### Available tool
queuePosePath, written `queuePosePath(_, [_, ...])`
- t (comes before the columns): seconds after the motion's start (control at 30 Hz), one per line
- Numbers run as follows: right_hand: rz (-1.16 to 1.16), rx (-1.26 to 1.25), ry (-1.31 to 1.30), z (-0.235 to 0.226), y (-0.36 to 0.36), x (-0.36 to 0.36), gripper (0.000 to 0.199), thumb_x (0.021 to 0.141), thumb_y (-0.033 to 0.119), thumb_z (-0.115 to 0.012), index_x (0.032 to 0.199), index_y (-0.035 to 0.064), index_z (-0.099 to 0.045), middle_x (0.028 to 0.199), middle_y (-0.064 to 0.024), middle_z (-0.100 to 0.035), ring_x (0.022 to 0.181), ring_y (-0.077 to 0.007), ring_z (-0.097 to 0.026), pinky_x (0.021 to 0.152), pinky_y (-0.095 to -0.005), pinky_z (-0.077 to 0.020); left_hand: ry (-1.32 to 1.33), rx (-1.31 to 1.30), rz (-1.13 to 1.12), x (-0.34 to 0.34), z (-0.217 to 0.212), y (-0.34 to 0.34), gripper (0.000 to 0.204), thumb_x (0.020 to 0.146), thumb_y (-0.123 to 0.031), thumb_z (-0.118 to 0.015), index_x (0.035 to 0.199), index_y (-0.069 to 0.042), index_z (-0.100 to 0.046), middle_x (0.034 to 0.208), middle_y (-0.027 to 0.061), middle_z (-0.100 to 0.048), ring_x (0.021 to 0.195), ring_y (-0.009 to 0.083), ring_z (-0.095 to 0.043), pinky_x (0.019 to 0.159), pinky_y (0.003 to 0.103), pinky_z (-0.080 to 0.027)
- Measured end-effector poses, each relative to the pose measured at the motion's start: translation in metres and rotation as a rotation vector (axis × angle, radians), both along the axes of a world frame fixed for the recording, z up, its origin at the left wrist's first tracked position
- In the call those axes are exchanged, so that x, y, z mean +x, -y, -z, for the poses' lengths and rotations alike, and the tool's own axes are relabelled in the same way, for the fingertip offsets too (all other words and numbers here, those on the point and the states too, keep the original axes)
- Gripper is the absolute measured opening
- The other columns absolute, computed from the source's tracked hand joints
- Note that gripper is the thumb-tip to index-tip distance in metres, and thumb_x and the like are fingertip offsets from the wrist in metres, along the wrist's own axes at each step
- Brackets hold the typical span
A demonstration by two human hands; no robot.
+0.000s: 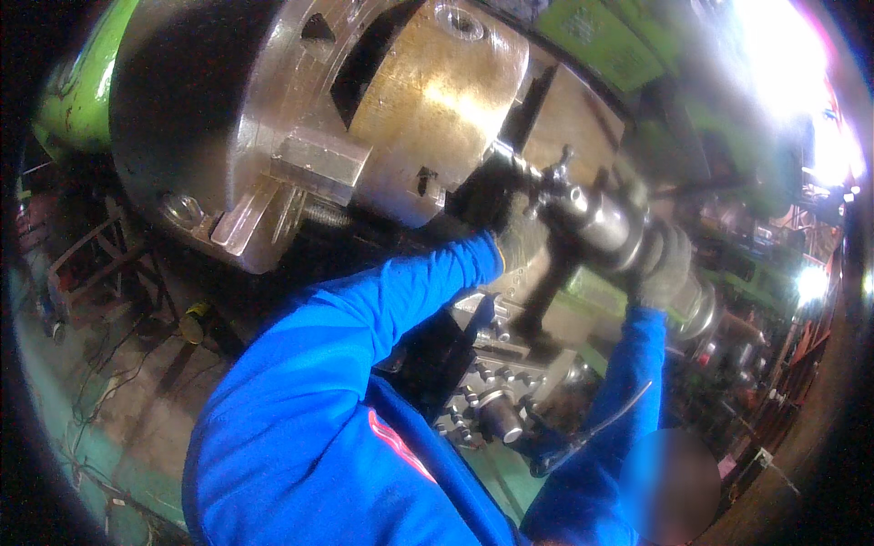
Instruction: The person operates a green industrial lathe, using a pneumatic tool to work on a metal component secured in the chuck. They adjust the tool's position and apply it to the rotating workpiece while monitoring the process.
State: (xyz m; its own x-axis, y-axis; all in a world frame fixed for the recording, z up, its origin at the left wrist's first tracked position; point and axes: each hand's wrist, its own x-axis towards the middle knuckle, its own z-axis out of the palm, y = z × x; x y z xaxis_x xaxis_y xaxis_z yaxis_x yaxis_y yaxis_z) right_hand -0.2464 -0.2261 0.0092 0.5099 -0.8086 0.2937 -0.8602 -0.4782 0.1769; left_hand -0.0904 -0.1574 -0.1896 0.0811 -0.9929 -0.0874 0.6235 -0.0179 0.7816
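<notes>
My left hand [523,238], in a dark grey glove, reaches to the near side of a shiny metal shaft [512,158] beside the big workpiece. Its fingers curl up by a small metal fitting with a knobbed handle [564,166]; what they hold is hidden. My right hand [661,273], gloved too, is wrapped around a thick steel cylinder [608,232] in line with that shaft. A large brass-coloured round workpiece [437,100] sits in the steel jaws [319,164] of a lathe chuck [182,100] at the upper left.
Below my hands stands a tool post [499,414] with several bolts. Green machine housing [601,41] rises at the far side. Metal frames [105,259] and cables [114,391] lie on the floor at left. A pointed metal end [751,332] juts out at right.
</notes>
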Motion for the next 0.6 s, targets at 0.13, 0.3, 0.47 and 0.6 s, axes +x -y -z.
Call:
queuePosePath(0.13, [0.015,0.016,0.006,-0.003,0.000,0.003,0.037,0.099,0.035,-0.050,0.121,0.0112,-0.067,0.121,-0.0158,-0.065,0.119,-0.0394,-0.056,0.104,-0.0507,-0.0424,0.037,-0.098,-0.165,-0.010,0.005,-0.004,0.041,0.106,-0.005,-0.031,0.146,-0.003,-0.043,0.138,0.0114,-0.056,0.132,0.0160,-0.048,0.111,0.031,-0.041])
queuePosePath(0.3, [-0.011,-0.021,-0.006,0.000,0.002,0.000,0.037,0.099,0.035,-0.050,0.121,0.0101,-0.067,0.122,-0.0164,-0.065,0.118,-0.0392,-0.057,0.103,-0.0507,-0.0426,0.281,-0.366,-0.292,-0.008,0.016,-0.001,0.038,0.104,-0.012,-0.040,0.139,-0.004,-0.049,0.142,0.0145,-0.054,0.132,0.0187,-0.048,0.112,0.032,-0.039])
queuePosePath(0.47, [-0.004,0.030,0.003,-0.004,0.000,0.005,0.035,0.100,0.030,-0.050,0.118,0.0064,-0.068,0.125,-0.0171,-0.065,0.122,-0.0379,-0.056,0.107,-0.0484,-0.0412,1.327,-0.194,0.023,0.038,-0.019,-0.019,0.032,0.094,-0.028,-0.057,0.118,-0.010,-0.069,0.134,0.0121,-0.061,0.131,0.0279,-0.049,0.113,0.046,-0.036])
queuePosePath(0.6, [-0.013,-0.010,0.018,-0.001,0.002,0.002,0.039,0.099,0.036,-0.050,0.120,0.0092,-0.068,0.122,-0.0161,-0.065,0.116,-0.0388,-0.058,0.101,-0.0490,-0.0439,1.632,-0.331,-0.007,0.067,-0.027,-0.023,0.044,0.097,-0.036,-0.055,0.132,-0.011,-0.058,0.137,0.0141,-0.058,0.135,0.0303,-0.046,0.111,0.054,-0.036])
